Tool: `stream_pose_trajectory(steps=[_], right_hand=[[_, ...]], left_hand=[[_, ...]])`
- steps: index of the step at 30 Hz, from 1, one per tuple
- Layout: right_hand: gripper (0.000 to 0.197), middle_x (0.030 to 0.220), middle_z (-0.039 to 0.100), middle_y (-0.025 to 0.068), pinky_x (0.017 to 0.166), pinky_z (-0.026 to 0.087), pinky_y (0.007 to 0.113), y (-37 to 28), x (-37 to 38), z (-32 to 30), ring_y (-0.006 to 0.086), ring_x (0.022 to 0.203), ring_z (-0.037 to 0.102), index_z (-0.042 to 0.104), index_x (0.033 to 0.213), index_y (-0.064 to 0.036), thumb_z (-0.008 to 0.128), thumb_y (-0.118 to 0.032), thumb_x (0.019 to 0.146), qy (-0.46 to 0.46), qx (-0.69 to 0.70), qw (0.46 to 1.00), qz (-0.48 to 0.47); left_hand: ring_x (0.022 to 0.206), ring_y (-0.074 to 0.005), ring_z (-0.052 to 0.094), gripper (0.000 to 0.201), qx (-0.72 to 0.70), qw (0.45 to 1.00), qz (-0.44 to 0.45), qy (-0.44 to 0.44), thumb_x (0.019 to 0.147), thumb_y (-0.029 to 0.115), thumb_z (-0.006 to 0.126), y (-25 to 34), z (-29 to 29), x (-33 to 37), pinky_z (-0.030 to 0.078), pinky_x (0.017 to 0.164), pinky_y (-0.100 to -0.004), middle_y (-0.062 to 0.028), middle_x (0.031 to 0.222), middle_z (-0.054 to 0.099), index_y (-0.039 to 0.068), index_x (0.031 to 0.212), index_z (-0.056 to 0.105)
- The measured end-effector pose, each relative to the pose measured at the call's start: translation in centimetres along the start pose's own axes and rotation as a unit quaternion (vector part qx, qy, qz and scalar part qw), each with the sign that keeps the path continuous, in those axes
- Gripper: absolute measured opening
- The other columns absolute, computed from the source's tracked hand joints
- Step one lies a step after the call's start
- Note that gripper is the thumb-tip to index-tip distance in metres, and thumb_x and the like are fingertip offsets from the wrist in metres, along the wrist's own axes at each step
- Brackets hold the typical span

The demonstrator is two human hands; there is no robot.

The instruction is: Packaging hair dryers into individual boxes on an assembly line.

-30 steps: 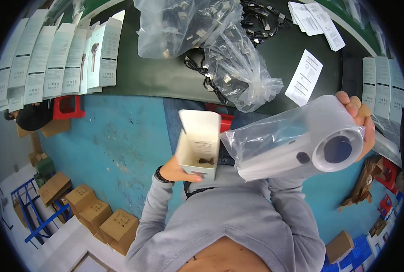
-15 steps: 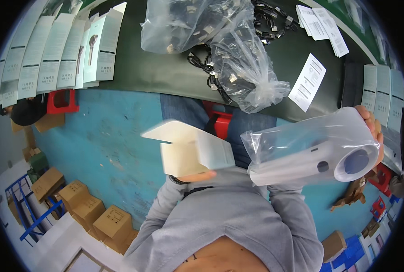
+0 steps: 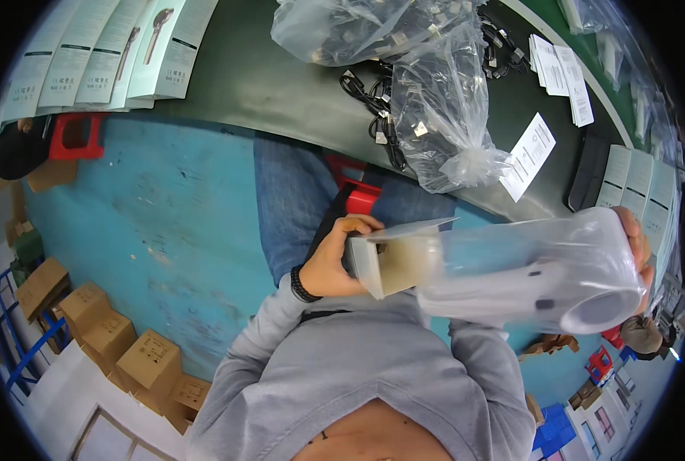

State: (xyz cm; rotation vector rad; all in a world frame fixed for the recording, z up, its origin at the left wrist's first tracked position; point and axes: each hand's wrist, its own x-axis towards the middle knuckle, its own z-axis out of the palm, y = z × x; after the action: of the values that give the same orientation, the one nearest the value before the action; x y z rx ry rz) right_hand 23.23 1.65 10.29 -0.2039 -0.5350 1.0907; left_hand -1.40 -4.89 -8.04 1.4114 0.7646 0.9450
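Observation:
My left hand (image 3: 333, 263) grips a small open carton (image 3: 372, 265) in front of my lap, with its open end turned right and a flap sticking out. The fingers of my right hand (image 3: 638, 244) are wrapped around the far right end of a white handheld device (image 3: 504, 293) in a clear plastic bag. A large round head with a grey disc sits at that device's right end. Its narrower left end is blurred and lies at the carton's mouth, overlapping it in view; I cannot tell whether it is inside.
On the dark green table (image 3: 242, 69) lie clear bags of small parts (image 3: 442, 115), black cables (image 3: 377, 107) and white leaflets (image 3: 528, 157). Printed cartons (image 3: 146, 54) stand in a row at left, more cartons (image 3: 635, 184) at right. A red stool (image 3: 77, 137) and brown boxes (image 3: 149, 359) are on the floor.
The carton has moved right and turned, so its mouth faces the bagged device. The device's narrow end has come close to it. The view has shifted a little.

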Motion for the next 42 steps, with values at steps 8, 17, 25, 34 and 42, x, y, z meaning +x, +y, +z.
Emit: stream_pose_trajectory(steps=[8, 17, 25, 34, 42], right_hand=[[0.030, 0.079, 0.052, 0.0078, 0.084, 0.041, 0.036, 0.6, 0.0, 0.9, 0.0194, 0.076, 0.051, 0.042, 0.067, -0.0116, 0.041, -0.030, 0.090, -0.037, -0.250, 0.965, -0.067], [0.030, 0.079, 0.052, 0.0079, 0.083, 0.042, 0.036, 5.6, -1.1, 5.0, 0.0199, 0.075, 0.051, 0.042, 0.066, -0.0114, 0.042, -0.030, 0.090, -0.052, -0.141, 0.984, -0.098], [0.030, 0.078, 0.051, 0.0080, 0.082, 0.043, 0.036, 5.6, -0.2, 6.4, 0.0204, 0.074, 0.052, 0.042, 0.066, -0.0112, 0.042, -0.030, 0.089, -0.085, -0.065, 0.993, -0.058], [0.031, 0.077, 0.051, 0.0080, 0.081, 0.043, 0.036, 5.1, 0.4, 8.7, 0.0210, 0.073, 0.052, 0.042, 0.065, -0.0110, 0.043, -0.029, 0.089, -0.106, -0.004, 0.994, -0.033], [0.030, 0.077, 0.050, 0.0140, 0.077, 0.050, 0.052, 10.4, -1.4, 4.5, 0.0321, 0.073, 0.060, 0.034, 0.067, -0.0043, 0.043, -0.017, 0.093, -0.345, -0.233, 0.907, -0.069]], left_hand=[[0.113, -0.0227, 0.049, 0.088, -0.198, 0.974, -0.106, 0.003, 0.062, 0.021, 0.084, 0.0, -5.2, -2.1, 0.041, 0.093, -0.0350, -0.0128, 0.127, 0.047, 0.000, 0.132, 0.034], [0.115, -0.0298, 0.048, 0.074, 0.053, 0.984, 0.118, 0.121, 0.068, 0.019, 0.078, -0.2, -1.8, -0.4, 0.045, 0.091, -0.0428, -0.0162, 0.123, 0.044, 0.003, 0.128, 0.036], [0.109, -0.0329, 0.051, 0.049, -0.160, 0.942, 0.207, 0.212, 0.077, 0.013, 0.071, -3.3, 0.3, 1.1, 0.043, 0.093, -0.0398, -0.0228, 0.119, 0.044, 0.005, 0.114, 0.039], [0.103, -0.0272, 0.056, 0.075, -0.039, 0.996, 0.068, 0.044, 0.056, 0.020, 0.083, -0.3, -1.0, 1.0, 0.044, 0.088, -0.0337, -0.0139, 0.115, 0.051, 0.002, 0.118, 0.045], [0.092, -0.0256, 0.059, 0.082, -0.023, 0.995, 0.063, -0.072, 0.058, 0.030, 0.084, 2.7, -3.4, 0.3, 0.045, 0.083, -0.0315, -0.0129, 0.104, 0.057, -0.003, 0.121, 0.043]])
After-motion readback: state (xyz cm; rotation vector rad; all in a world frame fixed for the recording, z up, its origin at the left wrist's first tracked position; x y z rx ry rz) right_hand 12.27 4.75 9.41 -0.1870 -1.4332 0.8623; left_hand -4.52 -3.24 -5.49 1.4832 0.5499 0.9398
